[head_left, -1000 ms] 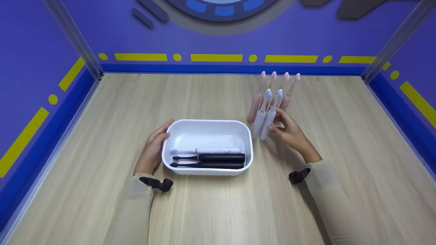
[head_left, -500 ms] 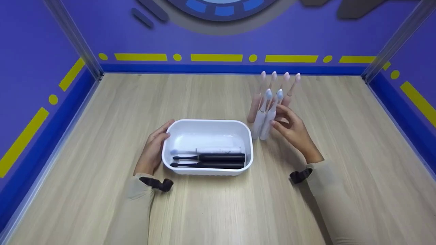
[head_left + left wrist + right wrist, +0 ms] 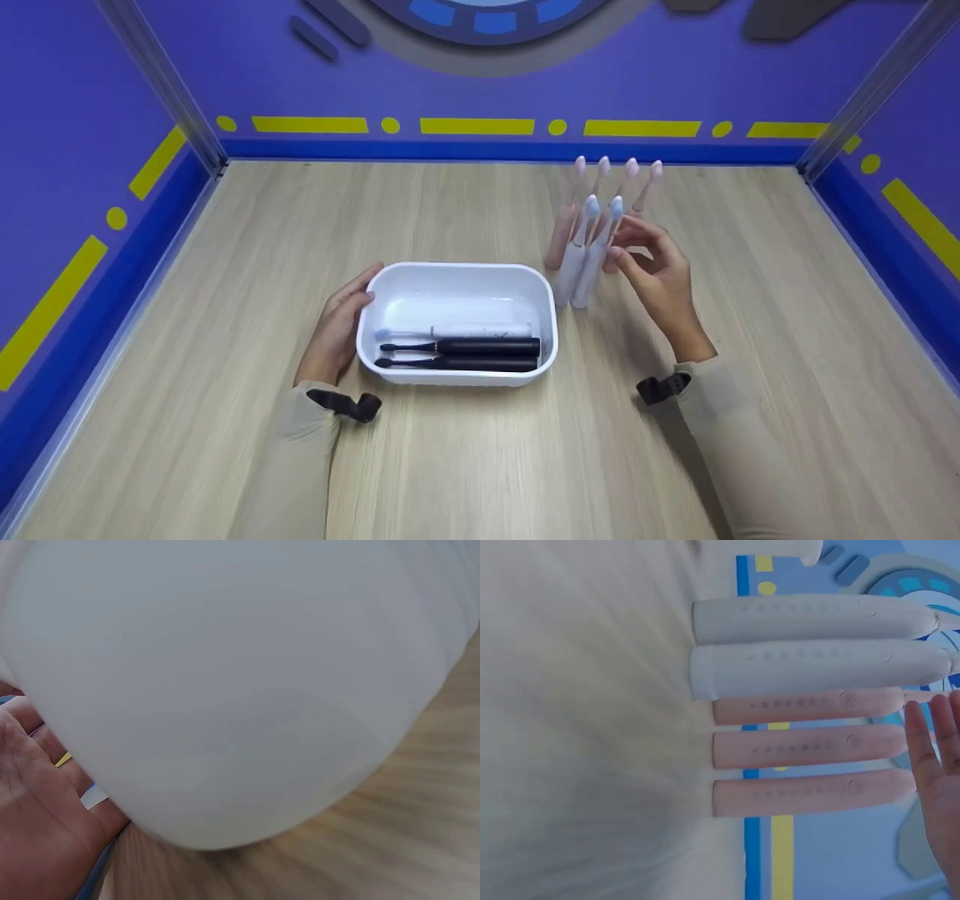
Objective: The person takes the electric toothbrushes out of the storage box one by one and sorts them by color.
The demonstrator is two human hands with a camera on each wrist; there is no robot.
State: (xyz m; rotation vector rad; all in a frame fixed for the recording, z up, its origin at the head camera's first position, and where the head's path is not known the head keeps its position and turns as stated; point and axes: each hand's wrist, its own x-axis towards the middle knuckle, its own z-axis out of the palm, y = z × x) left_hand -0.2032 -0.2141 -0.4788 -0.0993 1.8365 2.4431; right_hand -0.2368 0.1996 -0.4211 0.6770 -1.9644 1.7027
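In the head view a white plastic box sits on the table, with two black electric toothbrushes and one white electric toothbrush lying in it. My left hand rests against its left end, fingers by the back corner; in the left wrist view the box wall hides part of the fingers. Two white electric toothbrushes stand upright at the box's right, before several upright pink electric toothbrushes. My right hand is beside them, holding nothing visible. In the right wrist view its fingers look straight, near the pink necks.
The wooden table ends at a blue back wall with yellow marks. Side walls stand at left and right. A black wrist camera is strapped to the right sleeve, another one to the left.
My right hand has moved back and right, away from the front white toothbrushes and toward the pink ones behind. The left hand, the box and the toothbrushes stay put.
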